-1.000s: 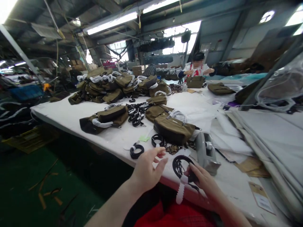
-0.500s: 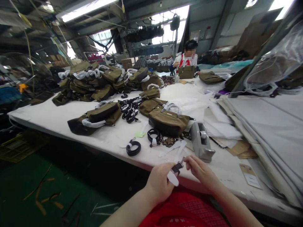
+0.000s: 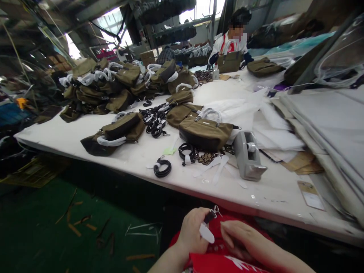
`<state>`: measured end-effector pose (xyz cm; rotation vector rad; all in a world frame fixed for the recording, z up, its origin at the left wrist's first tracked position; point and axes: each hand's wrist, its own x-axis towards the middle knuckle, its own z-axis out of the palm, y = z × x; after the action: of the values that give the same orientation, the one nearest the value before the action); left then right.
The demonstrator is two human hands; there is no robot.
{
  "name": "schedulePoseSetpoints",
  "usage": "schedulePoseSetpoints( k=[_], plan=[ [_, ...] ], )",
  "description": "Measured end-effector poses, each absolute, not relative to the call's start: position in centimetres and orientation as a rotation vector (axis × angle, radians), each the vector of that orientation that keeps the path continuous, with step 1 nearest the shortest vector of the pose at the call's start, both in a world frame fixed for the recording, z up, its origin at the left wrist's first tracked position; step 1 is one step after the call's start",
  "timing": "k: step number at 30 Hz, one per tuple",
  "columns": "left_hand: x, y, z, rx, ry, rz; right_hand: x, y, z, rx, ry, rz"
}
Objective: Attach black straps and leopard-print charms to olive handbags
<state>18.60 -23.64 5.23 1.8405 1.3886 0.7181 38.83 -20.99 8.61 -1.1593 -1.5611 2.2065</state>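
Note:
My left hand (image 3: 193, 229) is closed around the end of a black strap (image 3: 210, 216) with a metal clip. A rounded white strip (image 3: 207, 232) sticks out from the same grip; the rest of the strap is hidden in the palm. Just to the right, my right hand (image 3: 241, 235) has its fingers loosely bent and apart, with nothing seen in them. Both hands are over my lap, in front of the table edge. On the table beyond lie a coiled black strap (image 3: 162, 168), another coil (image 3: 186, 152), a chain (image 3: 206, 157) and white strips (image 3: 221, 170).
A grey tape dispenser (image 3: 247, 156) stands beside an olive bag (image 3: 206, 132). More olive bags (image 3: 125, 77) are heaped at the back left, near a pile of black straps (image 3: 155, 119). Stacked sheets (image 3: 330, 125) lie right. Across the table a person (image 3: 230, 43) handles a bag.
Both hands have come down off the table edge toward my lap. My right hand has moved away from the clip, and the view has tilted lower.

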Motion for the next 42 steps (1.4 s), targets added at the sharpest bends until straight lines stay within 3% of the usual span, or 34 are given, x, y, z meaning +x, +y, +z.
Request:
schedulePoseSetpoints(
  k=[15, 22, 26, 32, 42],
  plan=[
    [18.9, -24.1, 3.8, 2.105, 1.263, 0.602, 39.0, -20.8, 8.1, -1.2, -1.581, 2.263],
    [16.2, -23.7, 6.6, 1.634, 0.757, 0.485, 39.1, -20.7, 9.1, -1.088, -1.826, 2.263],
    [15.8, -22.9, 8.6, 1.016, 0.5, 0.425, 39.1, -21.0, 8.6, -1.028, -1.905, 2.244],
    [19.6, -23.6, 6.5, 0.337, 0.862, 0.541, 39.1, -21.6, 8.6, -1.126, -1.662, 2.381],
    [21.1, -24.0, 7.3, 0.706, 1.153, 0.645, 38.6, -23.1, 6.5, -1.374, -0.945, 2.535]
  ],
)
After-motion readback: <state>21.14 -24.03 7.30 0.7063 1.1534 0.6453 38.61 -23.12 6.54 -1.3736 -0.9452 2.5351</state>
